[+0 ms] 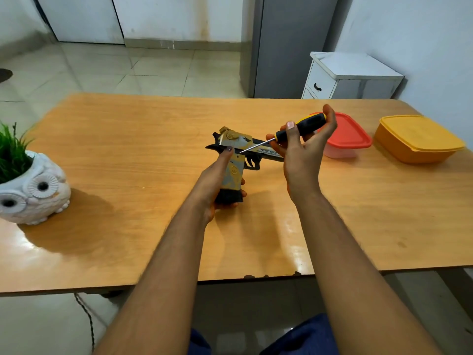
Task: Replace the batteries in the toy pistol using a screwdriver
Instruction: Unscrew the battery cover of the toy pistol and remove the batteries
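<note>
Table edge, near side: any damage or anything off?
Yes. The table's near edge is chipped, with small dark notches in the veneer between the forearms. Otherwise nothing stands out: left hand grips the toy pistol, right hand holds the screwdriver, both lidded containers sit closed.

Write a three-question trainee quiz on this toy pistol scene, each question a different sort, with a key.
1. True or false: the left hand grips the toy pistol by its handle.
2. Which hand holds the screwdriver? A) left B) right C) neither
3. Fill in: the screwdriver's tip points at the pistol's side, and the container with the ____ lid stands on the table nearest the right hand.

Key: 1 true; 2 B; 3 red. The yellow container stands further right, and the owl planter stands at the left edge.
</note>
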